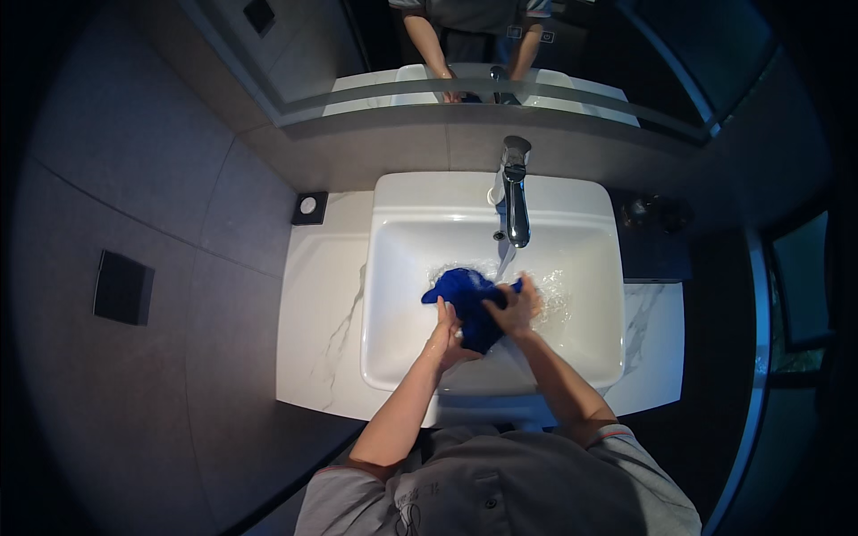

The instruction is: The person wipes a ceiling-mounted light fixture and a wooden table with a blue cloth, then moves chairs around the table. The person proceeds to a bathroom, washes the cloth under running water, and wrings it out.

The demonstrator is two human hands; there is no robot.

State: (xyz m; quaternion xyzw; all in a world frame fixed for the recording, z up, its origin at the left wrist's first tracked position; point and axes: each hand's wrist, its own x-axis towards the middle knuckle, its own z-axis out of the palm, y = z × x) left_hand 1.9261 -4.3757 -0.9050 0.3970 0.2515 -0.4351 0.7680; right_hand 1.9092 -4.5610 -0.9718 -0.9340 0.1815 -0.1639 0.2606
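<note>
A wet blue cloth (466, 298) is bunched up in a white rectangular washbasin (596, 335). My left hand (448, 338) holds its lower left side, thumb and fingers around the fabric. On the cloth's right side is my right hand (519, 305), slightly blurred, gripping a part of it. Water runs from the chrome faucet (516, 208) and splashes around the cloth and my right hand. The cloth covers part of the basin's bottom.
A white marble-patterned counter (322, 295) surrounds the basin. A small black square holder (310, 209) with a round white item stands at the back left. Dark objects (650, 213) sit at the right, and a mirror (429, 97) hangs behind the faucet.
</note>
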